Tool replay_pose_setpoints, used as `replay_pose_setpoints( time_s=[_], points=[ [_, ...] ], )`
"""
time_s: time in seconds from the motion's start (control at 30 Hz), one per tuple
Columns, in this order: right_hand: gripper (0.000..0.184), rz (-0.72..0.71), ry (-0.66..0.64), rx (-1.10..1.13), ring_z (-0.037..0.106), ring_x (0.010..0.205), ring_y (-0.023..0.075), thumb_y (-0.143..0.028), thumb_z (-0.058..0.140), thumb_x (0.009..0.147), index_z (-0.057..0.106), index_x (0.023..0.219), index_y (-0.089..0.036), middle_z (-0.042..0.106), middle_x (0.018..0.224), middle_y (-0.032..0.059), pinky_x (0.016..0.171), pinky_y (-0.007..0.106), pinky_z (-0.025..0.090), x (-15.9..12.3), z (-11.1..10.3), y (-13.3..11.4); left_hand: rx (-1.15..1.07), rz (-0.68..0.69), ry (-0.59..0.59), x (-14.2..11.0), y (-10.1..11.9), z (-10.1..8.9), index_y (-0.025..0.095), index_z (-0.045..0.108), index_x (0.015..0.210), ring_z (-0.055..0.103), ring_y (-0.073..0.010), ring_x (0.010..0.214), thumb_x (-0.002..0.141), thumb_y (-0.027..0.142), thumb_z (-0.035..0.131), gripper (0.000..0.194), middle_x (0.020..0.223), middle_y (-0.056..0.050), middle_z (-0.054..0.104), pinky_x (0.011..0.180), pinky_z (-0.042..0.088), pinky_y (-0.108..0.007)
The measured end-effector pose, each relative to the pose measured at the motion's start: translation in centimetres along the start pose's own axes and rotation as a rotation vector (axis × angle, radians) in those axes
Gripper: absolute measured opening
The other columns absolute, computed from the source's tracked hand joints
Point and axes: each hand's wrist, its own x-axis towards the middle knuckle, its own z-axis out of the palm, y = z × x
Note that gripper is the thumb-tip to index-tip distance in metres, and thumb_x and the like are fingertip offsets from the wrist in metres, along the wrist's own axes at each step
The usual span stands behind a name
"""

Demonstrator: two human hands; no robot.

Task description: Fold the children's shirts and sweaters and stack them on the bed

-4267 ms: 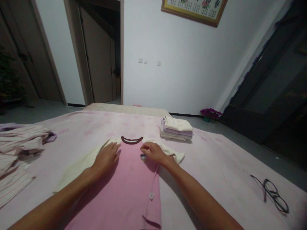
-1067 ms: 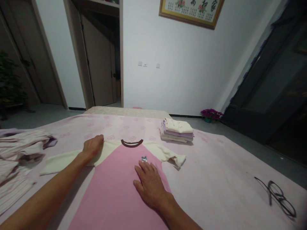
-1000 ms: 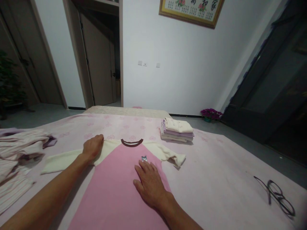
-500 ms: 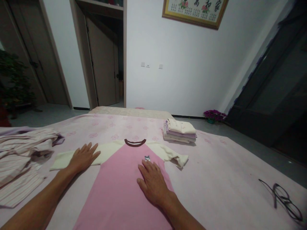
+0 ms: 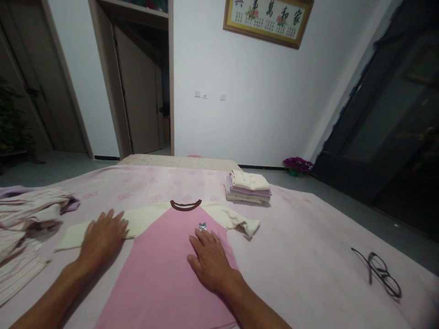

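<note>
A pink shirt (image 5: 157, 269) with cream sleeves and a brown neckband lies face up on the pink flowered bed cover (image 5: 308, 256). My left hand (image 5: 104, 237) rests on its left sleeve, fingers extended and close to one another. On the chest, just below a small animal patch (image 5: 202, 226), my right hand (image 5: 211, 260) lies flat with its fingers somewhat spread. The left sleeve stretches out straight, while the right sleeve (image 5: 245, 224) is crumpled at its cuff. Neither hand grips the cloth.
Beyond the shirt stands a stack of folded clothes (image 5: 248, 187). A loose pile of striped clothing (image 5: 27, 233) lies at the left. Black-framed glasses (image 5: 380, 274) lie on the right side of the cover. Purple flowers (image 5: 297, 165) stand on the floor by the wall.
My left hand has slid a little down the sleeve towards me, and its fingers are closer together. My right hand stays on the chest. The whole view has shifted slightly.
</note>
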Motion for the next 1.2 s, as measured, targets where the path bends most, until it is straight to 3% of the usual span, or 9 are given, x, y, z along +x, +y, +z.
replay_pose_setpoints(
  time_s=[0.17,0.33,0.5,0.67,0.73,0.83,1.0,1.1,1.2],
  points=[
    [0.052,-0.005,0.0,0.007,0.03,0.148,0.0286,-0.047,0.046,0.1,0.046,0.146,-0.023,0.037,0.159,0.0112,0.123,0.052,0.016,-0.2,-0.2,0.0,-0.059,0.487,0.049,-1.8,7.8,2.1,0.02,0.066,0.127,0.04,-0.0323,0.143,0.097,0.035,0.043,0.04,0.147,-0.011,0.056,0.117,0.032,-0.053],
    [0.043,-0.023,0.072,0.083,0.039,0.142,0.0257,-0.041,0.054,0.096,0.056,0.136,-0.026,0.048,0.152,0.008,0.122,0.05,0.02,-0.3,0.1,0.2,-0.053,0.316,0.013,-3.7,11.9,2.3,0.022,0.052,0.147,0.042,-0.0336,0.143,0.098,0.05,0.042,0.056,0.153,-0.015,0.048,0.116,0.036,-0.052],
    [0.034,0.119,0.403,0.297,0.059,0.12,0.0187,-0.022,0.045,0.094,0.067,0.119,-0.022,0.067,0.127,0.0072,0.108,0.035,0.043,1.2,-1.5,2.8,-0.046,0.284,-0.087,-3.8,12.4,0.6,0.021,0.051,0.148,0.038,-0.0352,0.145,0.098,0.052,0.04,0.06,0.156,-0.016,0.044,0.118,0.033,-0.052],
    [0.041,0.364,0.706,0.161,0.058,0.116,0.0215,-0.019,0.037,0.091,0.067,0.119,-0.018,0.066,0.122,0.01,0.103,0.033,0.043,1.5,-6.0,9.7,-0.073,0.267,-0.105,-3.7,12.7,0.1,0.02,0.052,0.147,0.037,-0.0356,0.146,0.097,0.053,0.04,0.061,0.156,-0.016,0.043,0.118,0.032,-0.052],
    [0.044,0.551,0.716,0.025,0.054,0.121,0.0249,-0.02,0.037,0.091,0.064,0.125,-0.018,0.063,0.127,0.0118,0.106,0.035,0.039,0.4,-7.0,12.9,-0.069,0.266,-0.095,-3.8,12.8,0.2,0.02,0.052,0.147,0.038,-0.0353,0.145,0.097,0.053,0.039,0.061,0.155,-0.016,0.044,0.118,0.033,-0.052],
    [0.043,0.814,0.537,-0.075,0.054,0.12,0.0293,-0.029,0.043,0.093,0.065,0.129,-0.017,0.061,0.129,0.016,0.102,0.038,0.039,-1.7,-7.0,16.6,-0.063,0.261,-0.074,-3.8,12.7,0.5,0.022,0.054,0.146,0.039,-0.0342,0.145,0.097,0.052,0.039,0.059,0.155,-0.015,0.046,0.118,0.033,-0.052],
    [0.038,0.793,0.362,-0.145,0.054,0.115,0.0315,-0.044,0.048,0.094,0.073,0.111,-0.023,0.065,0.123,0.0117,0.097,0.042,0.039,-3.2,-5.6,18.6,-0.079,0.264,-0.053,-3.8,12.6,0.8,0.022,0.055,0.145,0.04,-0.034,0.144,0.097,0.052,0.04,0.059,0.154,-0.015,0.047,0.117,0.034,-0.052],
    [0.033,0.694,0.449,0.062,0.057,0.108,0.0302,-0.045,0.055,0.086,0.075,0.097,-0.021,0.069,0.114,0.0115,0.093,0.04,0.043,-2.5,-5.2,18.8,-0.082,0.255,-0.053,-3.8,12.6,0.8,0.023,0.055,0.145,0.04,-0.0335,0.144,0.097,0.052,0.04,0.058,0.154,-0.014,0.047,0.117,0.033,-0.052],
    [0.044,0.569,0.591,0.414,0.064,0.092,0.0249,-0.054,0.05,0.086,0.072,0.095,-0.017,0.072,0.097,0.0102,0.08,0.034,0.049,-1.4,-5.0,19.0,-0.077,0.253,-0.061,-3.8,12.6,0.7,0.023,0.054,0.146,0.04,-0.0329,0.144,0.098,0.052,0.039,0.058,0.155,-0.014,0.046,0.118,0.033,-0.051]
  ],
)
